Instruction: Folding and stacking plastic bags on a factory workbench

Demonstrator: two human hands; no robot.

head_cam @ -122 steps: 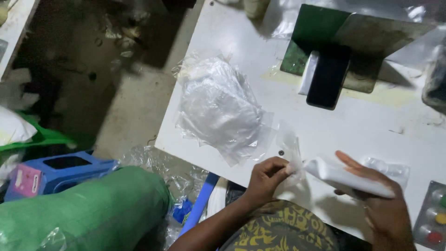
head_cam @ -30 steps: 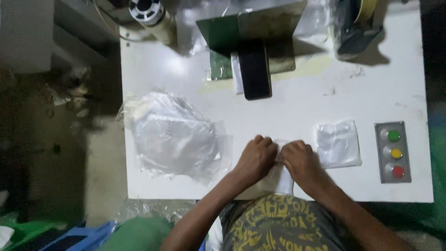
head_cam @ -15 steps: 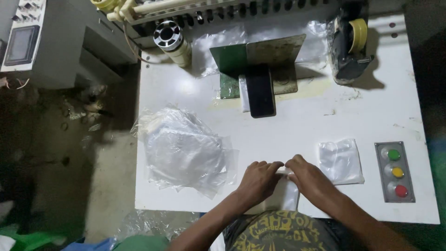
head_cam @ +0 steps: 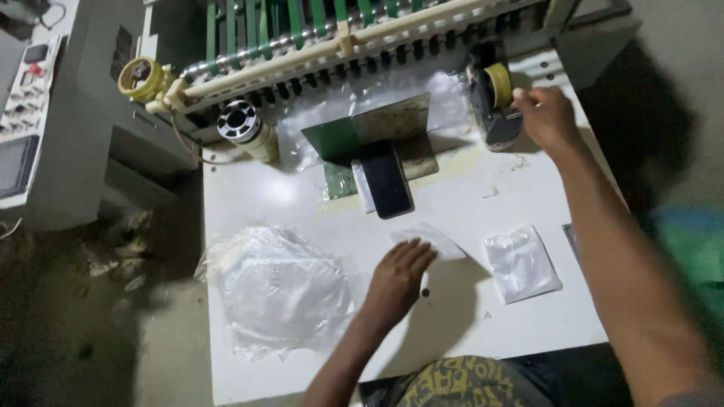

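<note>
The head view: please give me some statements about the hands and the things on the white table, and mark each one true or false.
1. The left hand rests flat on a small folded white packet. True.
2. The right hand lies on the big pile of clear plastic bags. False: it reaches up to the tape dispenser with a yellow roll at the far edge of the white table.
3. A dark phone lies by the green metal stand. True.
4. Both hands hold one packet together. False: they are far apart.
</note>
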